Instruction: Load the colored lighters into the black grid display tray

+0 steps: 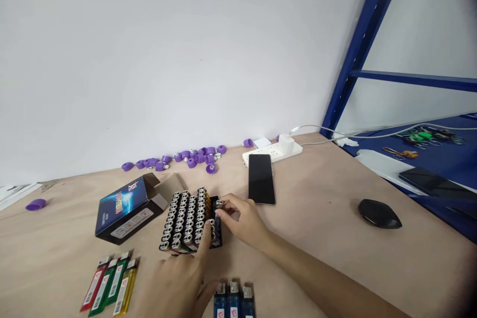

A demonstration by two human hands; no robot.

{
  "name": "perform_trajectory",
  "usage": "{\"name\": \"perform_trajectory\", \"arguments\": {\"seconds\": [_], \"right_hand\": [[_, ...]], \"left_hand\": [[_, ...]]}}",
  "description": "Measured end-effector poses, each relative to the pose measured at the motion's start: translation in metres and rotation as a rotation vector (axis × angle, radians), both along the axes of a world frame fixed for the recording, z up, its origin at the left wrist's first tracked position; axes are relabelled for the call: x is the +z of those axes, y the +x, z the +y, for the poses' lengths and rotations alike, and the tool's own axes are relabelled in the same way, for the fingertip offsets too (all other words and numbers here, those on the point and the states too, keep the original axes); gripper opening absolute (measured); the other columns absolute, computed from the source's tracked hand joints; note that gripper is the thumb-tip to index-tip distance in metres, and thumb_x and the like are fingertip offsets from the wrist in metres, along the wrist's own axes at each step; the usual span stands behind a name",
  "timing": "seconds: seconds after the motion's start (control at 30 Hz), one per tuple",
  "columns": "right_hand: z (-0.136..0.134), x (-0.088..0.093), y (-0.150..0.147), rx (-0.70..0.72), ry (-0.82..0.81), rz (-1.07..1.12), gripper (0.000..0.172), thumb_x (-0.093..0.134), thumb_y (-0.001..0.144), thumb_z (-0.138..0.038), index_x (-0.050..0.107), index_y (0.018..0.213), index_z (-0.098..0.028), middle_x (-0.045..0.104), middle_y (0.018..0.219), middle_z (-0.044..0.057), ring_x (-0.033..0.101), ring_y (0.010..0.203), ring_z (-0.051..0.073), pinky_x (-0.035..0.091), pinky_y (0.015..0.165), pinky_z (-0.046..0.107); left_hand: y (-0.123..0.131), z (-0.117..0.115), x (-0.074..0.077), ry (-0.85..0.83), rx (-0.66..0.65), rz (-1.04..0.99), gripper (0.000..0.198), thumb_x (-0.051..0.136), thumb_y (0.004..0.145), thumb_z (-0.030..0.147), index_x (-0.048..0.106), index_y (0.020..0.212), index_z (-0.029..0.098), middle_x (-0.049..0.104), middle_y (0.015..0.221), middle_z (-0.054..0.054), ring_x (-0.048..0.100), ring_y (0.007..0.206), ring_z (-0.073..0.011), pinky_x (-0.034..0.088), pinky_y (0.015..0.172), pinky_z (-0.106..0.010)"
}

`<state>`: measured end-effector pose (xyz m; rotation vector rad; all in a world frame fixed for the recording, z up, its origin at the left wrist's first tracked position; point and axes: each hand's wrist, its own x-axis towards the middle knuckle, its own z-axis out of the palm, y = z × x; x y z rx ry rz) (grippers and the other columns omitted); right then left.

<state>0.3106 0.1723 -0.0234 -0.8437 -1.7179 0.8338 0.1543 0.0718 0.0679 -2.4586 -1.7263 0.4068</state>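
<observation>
Rows of upright lighters [190,216] stand packed in a black tray [221,239], their metal tops facing up. My right hand [244,221] pinches a lighter [219,204] by its top at the right-hand column, over a gap there. With the index finger stretched out, my left hand [179,280] touches the tops near the front of that same column; its thumb is spread and it grips nothing I can see. Three blue lighters [233,300] lie side by side at the near edge of view. Several red, green and yellow lighters [112,283] lie to the left.
An opened blue-and-black box [126,208] lies left of the tray. Purple caps [199,158] are scattered along the wall. A phone [260,179] leans by a white power strip [274,150]. A black mouse [380,213] is at right, near a blue metal frame [356,54].
</observation>
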Motion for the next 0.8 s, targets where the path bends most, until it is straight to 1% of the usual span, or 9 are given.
{"name": "perform_trajectory", "arguments": {"seconds": [0.07, 0.17, 0.2, 0.3, 0.4, 0.53, 0.7, 0.8], "right_hand": [[-0.003, 0.000, 0.001, 0.023, 0.058, -0.056, 0.018, 0.057, 0.092, -0.022, 0.064, 0.108, -0.020, 0.073, 0.087, 0.004, 0.068, 0.076, 0.018, 0.050, 0.071, 0.027], [-0.006, -0.001, 0.001, 0.055, 0.152, -0.137, 0.029, 0.050, 0.094, -0.019, 0.062, 0.121, -0.018, 0.072, 0.103, 0.010, 0.067, 0.090, 0.023, 0.052, 0.080, 0.033], [-0.007, -0.002, 0.001, 0.063, 0.180, -0.159, 0.031, 0.048, 0.095, -0.018, 0.061, 0.123, -0.017, 0.071, 0.104, 0.011, 0.067, 0.091, 0.024, 0.052, 0.081, 0.035], [-0.008, -0.002, 0.001, 0.069, 0.252, -0.206, 0.036, 0.043, 0.098, -0.018, 0.058, 0.130, -0.012, 0.069, 0.098, 0.014, 0.064, 0.087, 0.025, 0.053, 0.078, 0.038], [-0.009, -0.002, 0.002, 0.074, 0.299, -0.240, 0.039, 0.040, 0.099, -0.018, 0.055, 0.134, -0.010, 0.068, 0.096, 0.015, 0.062, 0.085, 0.025, 0.053, 0.077, 0.039], [-0.011, -0.002, 0.004, 0.078, 0.332, -0.278, 0.039, 0.038, 0.100, -0.016, 0.053, 0.136, -0.010, 0.067, 0.100, 0.016, 0.061, 0.090, 0.026, 0.053, 0.082, 0.041], [-0.011, -0.005, 0.003, 0.083, 0.345, -0.312, 0.040, 0.038, 0.099, -0.014, 0.051, 0.137, -0.012, 0.067, 0.100, 0.015, 0.061, 0.092, 0.025, 0.054, 0.083, 0.040], [-0.011, -0.005, 0.003, 0.099, 0.346, -0.329, 0.043, 0.038, 0.096, -0.010, 0.050, 0.138, -0.013, 0.067, 0.105, 0.015, 0.061, 0.095, 0.025, 0.054, 0.085, 0.039]], "left_hand": [[-0.001, 0.000, -0.001, 0.001, -0.005, 0.000, 0.067, 0.057, 0.089, 0.026, 0.037, 0.151, 0.010, 0.075, 0.072, -0.010, 0.072, 0.061, -0.0320, 0.057, 0.054, -0.040], [0.000, 0.001, 0.001, -0.018, -0.008, -0.013, 0.064, 0.058, 0.088, 0.024, 0.041, 0.148, 0.010, 0.076, 0.076, -0.012, 0.073, 0.065, -0.0332, 0.058, 0.055, -0.040], [0.001, 0.002, 0.003, -0.038, 0.002, -0.007, 0.064, 0.058, 0.087, 0.023, 0.043, 0.147, 0.010, 0.077, 0.076, -0.012, 0.074, 0.065, -0.0337, 0.058, 0.056, -0.040], [0.007, 0.004, 0.010, -0.109, 0.035, 0.023, 0.063, 0.059, 0.085, 0.020, 0.045, 0.146, 0.009, 0.078, 0.078, -0.015, 0.074, 0.067, -0.0357, 0.059, 0.058, -0.042], [0.010, 0.005, 0.014, -0.112, 0.044, 0.009, 0.065, 0.059, 0.085, 0.019, 0.043, 0.147, 0.008, 0.078, 0.083, -0.016, 0.075, 0.072, -0.0364, 0.059, 0.061, -0.043], [0.007, 0.004, 0.011, -0.116, 0.065, -0.032, 0.063, 0.056, 0.088, 0.019, 0.041, 0.149, 0.012, 0.078, 0.087, -0.017, 0.075, 0.074, -0.0359, 0.060, 0.063, -0.044], [0.005, 0.007, 0.009, -0.169, 0.095, -0.028, 0.071, 0.057, 0.087, 0.019, 0.032, 0.153, 0.012, 0.077, 0.093, -0.020, 0.074, 0.079, -0.0383, 0.059, 0.066, -0.048], [0.004, 0.008, 0.008, -0.171, 0.090, -0.024, 0.069, 0.057, 0.087, 0.020, 0.034, 0.152, 0.013, 0.077, 0.092, -0.019, 0.074, 0.080, -0.0375, 0.060, 0.067, -0.048]]}}
